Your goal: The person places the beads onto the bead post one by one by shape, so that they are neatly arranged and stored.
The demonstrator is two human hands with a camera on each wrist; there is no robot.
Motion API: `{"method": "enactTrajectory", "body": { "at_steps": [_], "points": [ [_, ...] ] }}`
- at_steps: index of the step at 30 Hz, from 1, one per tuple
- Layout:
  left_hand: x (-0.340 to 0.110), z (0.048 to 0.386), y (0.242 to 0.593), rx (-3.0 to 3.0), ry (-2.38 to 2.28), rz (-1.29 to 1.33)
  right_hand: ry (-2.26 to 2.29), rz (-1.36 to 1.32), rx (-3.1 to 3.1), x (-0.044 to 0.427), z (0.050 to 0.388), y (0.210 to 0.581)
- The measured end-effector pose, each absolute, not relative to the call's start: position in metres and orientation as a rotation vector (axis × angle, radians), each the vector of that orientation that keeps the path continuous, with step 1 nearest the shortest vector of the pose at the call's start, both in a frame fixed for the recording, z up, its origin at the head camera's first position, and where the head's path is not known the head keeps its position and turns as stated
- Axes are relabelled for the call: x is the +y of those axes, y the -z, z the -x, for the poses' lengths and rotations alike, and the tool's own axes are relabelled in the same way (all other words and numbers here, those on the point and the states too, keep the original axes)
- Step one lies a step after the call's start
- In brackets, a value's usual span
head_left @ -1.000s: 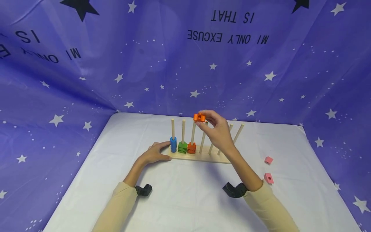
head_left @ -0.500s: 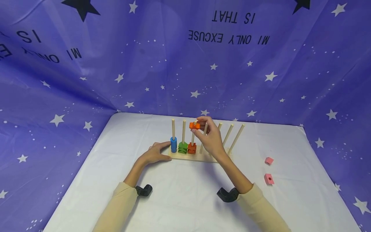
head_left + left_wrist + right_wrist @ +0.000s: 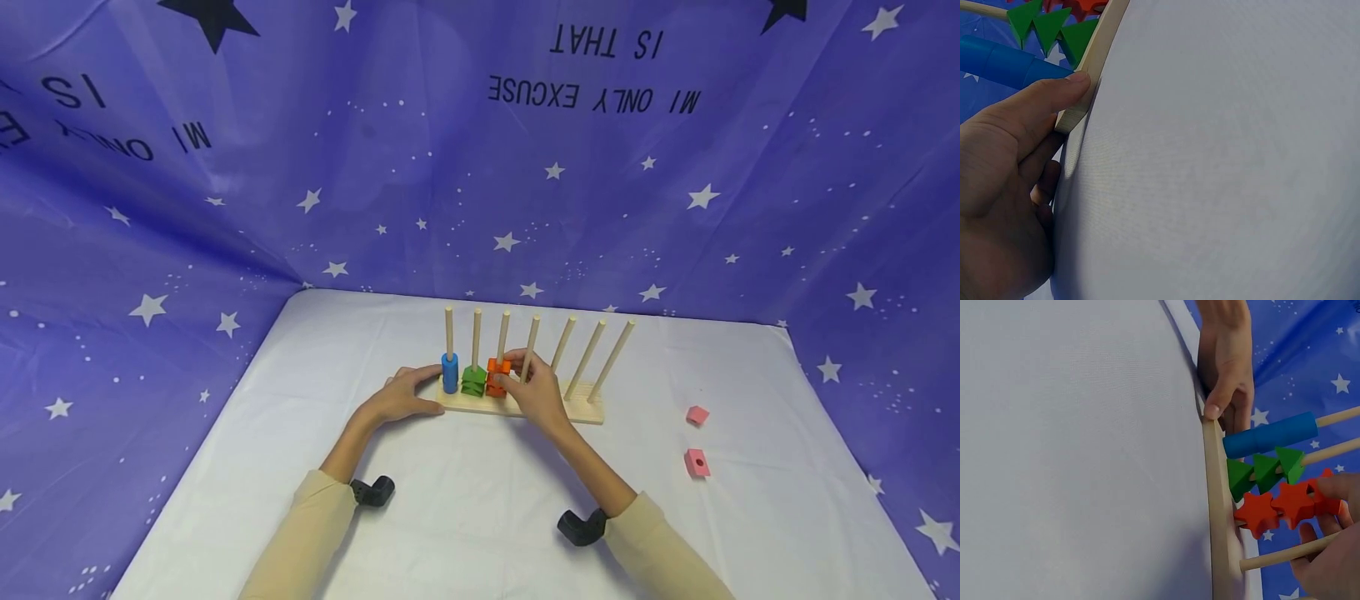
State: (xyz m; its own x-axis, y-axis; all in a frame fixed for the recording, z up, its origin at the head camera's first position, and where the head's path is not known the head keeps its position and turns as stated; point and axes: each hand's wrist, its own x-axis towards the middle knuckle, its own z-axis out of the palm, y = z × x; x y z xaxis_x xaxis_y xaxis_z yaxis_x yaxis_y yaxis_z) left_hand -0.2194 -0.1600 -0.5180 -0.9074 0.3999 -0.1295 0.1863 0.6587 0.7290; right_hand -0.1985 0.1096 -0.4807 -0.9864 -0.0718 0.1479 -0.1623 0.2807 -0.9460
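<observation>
A wooden peg board [image 3: 583, 408] with a row of upright pegs stands on the table. My left hand [image 3: 397, 398] holds its left end, thumb [image 3: 1063, 90] on the front edge and fingers behind. Stacked blue cylinders [image 3: 1272, 434] fill the lower part of the first peg. The second peg carries green triangular blocks [image 3: 1264, 472]. On the third, orange-red star blocks [image 3: 1257, 515] are threaded. My right hand [image 3: 540, 396] pinches the top orange star block [image 3: 497, 365], which sits low on that peg, against or just above the stars beneath; its fingers partly cover it.
Bare pegs [image 3: 564, 342] rise on the right of the board, close to my right hand. Two pink blocks, one farther back [image 3: 697, 415] and one nearer [image 3: 697, 463], lie on the white tablecloth [image 3: 465, 517]. A purple star-patterned cloth [image 3: 420, 167] hangs behind.
My right hand has brought the orange star block left over the third peg, then down along it to the stack. The left hand stays at the board's end.
</observation>
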Motion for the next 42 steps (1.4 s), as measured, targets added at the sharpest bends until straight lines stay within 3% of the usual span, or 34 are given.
{"method": "enactTrajectory", "body": {
  "at_steps": [7, 14, 22, 28, 35, 42],
  "points": [
    [-0.159, 0.217, 0.516, 2.591, -1.095, -0.455, -1.845, -0.317, -2.539, 0.133, 0.179, 0.478],
    [-0.159, 0.216, 0.515, 2.588, -1.102, -0.426, -1.549, -0.436, -2.621, 0.192, 0.15, 0.469],
    [-0.161, 0.217, 0.515, 2.595, -1.1, -0.434, -1.125, -0.222, -2.67, 0.284, 0.116, 0.468],
    [-0.161, 0.217, 0.514, 2.595, -1.094, -0.427, -1.058, 0.047, -2.782, 0.335, 0.092, 0.476],
    [-0.16, 0.218, 0.515, 2.588, -1.104, -0.423, -0.992, 0.204, -2.949, 0.361, 0.087, 0.493],
    [-0.158, 0.219, 0.517, 2.588, -1.096, -0.438, -0.94, 0.137, -2.991, 0.363, 0.089, 0.498]
  ]
}}
